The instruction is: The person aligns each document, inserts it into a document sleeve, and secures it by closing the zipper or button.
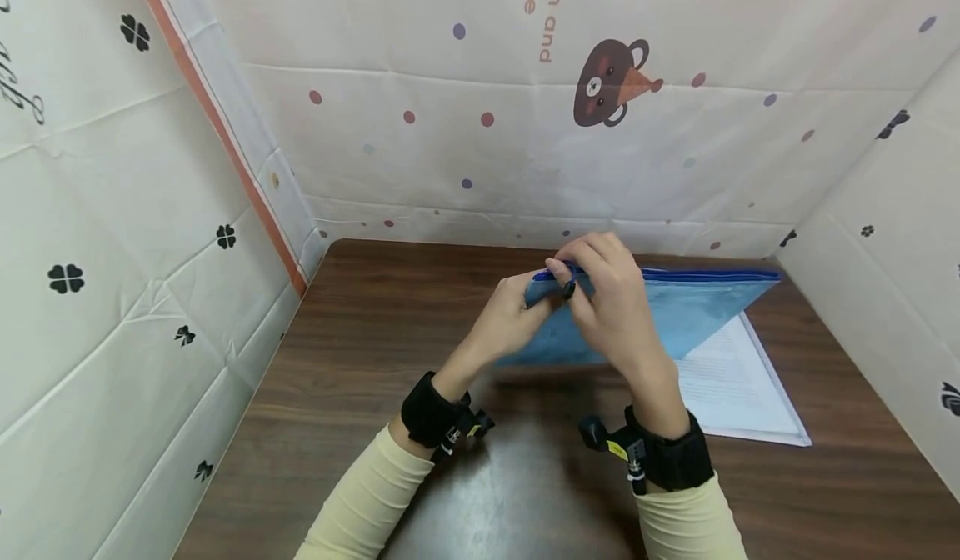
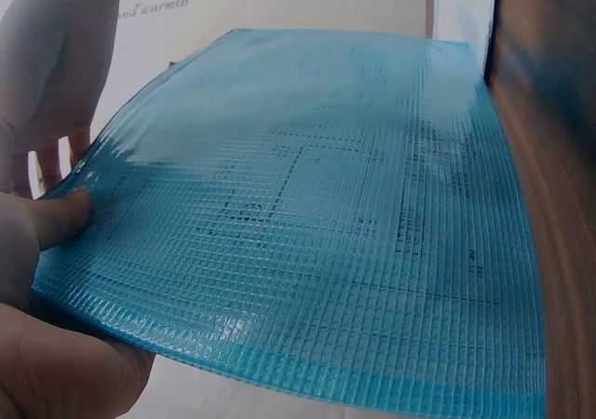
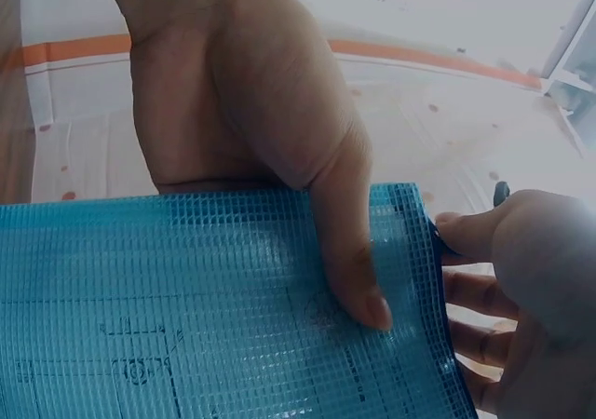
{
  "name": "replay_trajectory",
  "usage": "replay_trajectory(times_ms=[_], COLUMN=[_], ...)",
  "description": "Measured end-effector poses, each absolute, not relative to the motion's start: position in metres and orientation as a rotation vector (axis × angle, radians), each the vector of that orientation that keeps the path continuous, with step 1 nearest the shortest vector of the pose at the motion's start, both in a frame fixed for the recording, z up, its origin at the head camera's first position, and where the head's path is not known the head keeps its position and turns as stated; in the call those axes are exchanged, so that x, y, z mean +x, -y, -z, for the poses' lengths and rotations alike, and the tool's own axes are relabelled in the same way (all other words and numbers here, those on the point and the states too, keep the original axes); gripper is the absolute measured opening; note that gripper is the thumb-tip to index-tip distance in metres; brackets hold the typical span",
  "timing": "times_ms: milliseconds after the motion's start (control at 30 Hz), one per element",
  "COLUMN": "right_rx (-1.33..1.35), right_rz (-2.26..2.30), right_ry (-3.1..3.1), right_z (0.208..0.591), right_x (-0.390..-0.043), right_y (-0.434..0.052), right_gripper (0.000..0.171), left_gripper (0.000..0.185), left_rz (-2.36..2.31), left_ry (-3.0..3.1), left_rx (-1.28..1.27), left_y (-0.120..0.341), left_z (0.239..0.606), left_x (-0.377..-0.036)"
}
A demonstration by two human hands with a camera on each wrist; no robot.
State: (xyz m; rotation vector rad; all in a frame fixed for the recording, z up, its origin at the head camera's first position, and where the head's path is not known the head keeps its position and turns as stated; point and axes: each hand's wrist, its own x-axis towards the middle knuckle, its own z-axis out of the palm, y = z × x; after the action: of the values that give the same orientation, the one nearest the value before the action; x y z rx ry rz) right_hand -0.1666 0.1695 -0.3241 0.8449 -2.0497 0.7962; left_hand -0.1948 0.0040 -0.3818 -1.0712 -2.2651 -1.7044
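Note:
A translucent blue mesh zipper pouch (image 1: 675,310) is held up above the table, its dark blue zipper edge (image 1: 712,276) uppermost. My left hand (image 1: 510,318) grips the pouch's left end; in the right wrist view its thumb (image 3: 349,251) lies along the mesh face. At that same end my right hand (image 1: 615,302) pinches the zipper edge, a small dark tab (image 1: 568,290) showing by its thumb and fingers. Dark printed lines show through the mesh (image 2: 307,205) in the left wrist view.
White printed sheets (image 1: 742,385) lie on the brown wooden table (image 1: 337,360), partly behind the pouch. A patterned white cloth (image 1: 420,152) hangs along the back, with similar sheeting at both sides. Both wrists wear black straps with small cameras.

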Motion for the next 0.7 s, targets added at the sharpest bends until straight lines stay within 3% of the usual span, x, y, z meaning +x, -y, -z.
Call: replay_trajectory(times_ms=[233,500,700], right_rx=[0.771,0.711,0.721], right_rz=[-0.802,-0.788,-0.786], right_ry=[2.036,2.081,2.095], right_z=[0.325,0.323,0.321], right_x=[-0.169,-0.168,-0.169], right_y=[-0.175,-0.184,-0.186], right_gripper=[0.003,0.013,0.001], left_gripper=[0.035,0.032,0.038], left_rz=[1.712,1.674,1.699], left_ry=[2.278,2.265,2.303], left_rx=[-1.073,-1.06,-1.111], left_y=[-0.003,0.001,0.006], left_z=[0.38,0.377,0.375], left_x=[-0.194,-0.196,-0.198])
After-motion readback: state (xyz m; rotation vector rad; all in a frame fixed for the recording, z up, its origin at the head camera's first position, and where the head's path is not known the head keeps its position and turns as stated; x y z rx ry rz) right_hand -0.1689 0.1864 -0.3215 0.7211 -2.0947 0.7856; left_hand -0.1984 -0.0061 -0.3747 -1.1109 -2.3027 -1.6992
